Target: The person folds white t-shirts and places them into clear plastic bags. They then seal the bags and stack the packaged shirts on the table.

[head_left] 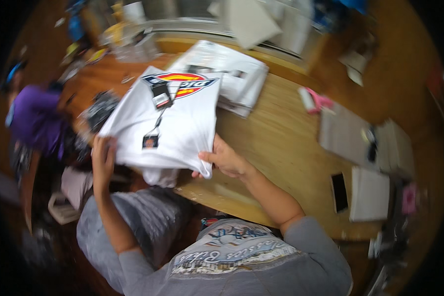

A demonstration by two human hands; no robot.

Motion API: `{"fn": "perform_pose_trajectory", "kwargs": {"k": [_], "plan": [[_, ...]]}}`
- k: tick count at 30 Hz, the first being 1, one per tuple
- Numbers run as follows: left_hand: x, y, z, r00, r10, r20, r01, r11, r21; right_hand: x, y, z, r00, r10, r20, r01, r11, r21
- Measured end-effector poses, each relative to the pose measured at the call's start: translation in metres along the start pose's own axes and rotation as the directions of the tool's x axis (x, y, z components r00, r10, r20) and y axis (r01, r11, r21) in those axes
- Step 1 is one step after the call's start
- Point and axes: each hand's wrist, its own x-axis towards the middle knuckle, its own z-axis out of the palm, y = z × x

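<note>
Both my hands hold a folded white T-shirt (pixel 182 133) at the table's near edge. It bears a red, yellow and dark blue printed emblem, and a black hang tag (pixel 161 95) lies over it on a cord. A small dark square tag (pixel 150 142) sits lower on the fabric. My left hand (pixel 103 155) is closed on the shirt's near left corner. My right hand (pixel 226 159) pinches its near right corner, thumb on top. Just beyond the shirt lies a stack of white garments in clear plastic (pixel 244 81). Some white fabric (pixel 160 176) hangs below the edge.
The wooden table (pixel 276 148) carries a pink and white tool (pixel 315 100), pale grey boxes (pixel 350 130), a dark phone (pixel 339 192) and white sheets (pixel 370 194) at right. Crumpled dark plastic (pixel 101 109) and a purple bundle (pixel 39 118) are at left.
</note>
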Motion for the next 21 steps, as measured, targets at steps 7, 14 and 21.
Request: {"fn": "perform_pose_trajectory", "kwargs": {"k": [7,14,21], "plan": [[-0.115,0.055,0.153,0.976,0.197,0.093,-0.195,0.980,-0.028,-0.208,-0.015,-0.052,0.915,0.013,-0.402,-0.101,0.975,-0.197],[-0.173,0.108,0.206,0.848,0.071,0.526,-0.180,0.971,0.159,-0.327,0.055,-0.072,0.638,0.084,-0.766,-0.322,0.932,-0.166],[-0.118,0.116,0.264,0.829,0.251,0.499,-0.305,0.952,0.028,-0.448,-0.043,-0.153,-0.081,-0.769,-0.634,-0.768,0.454,-0.452]]}}
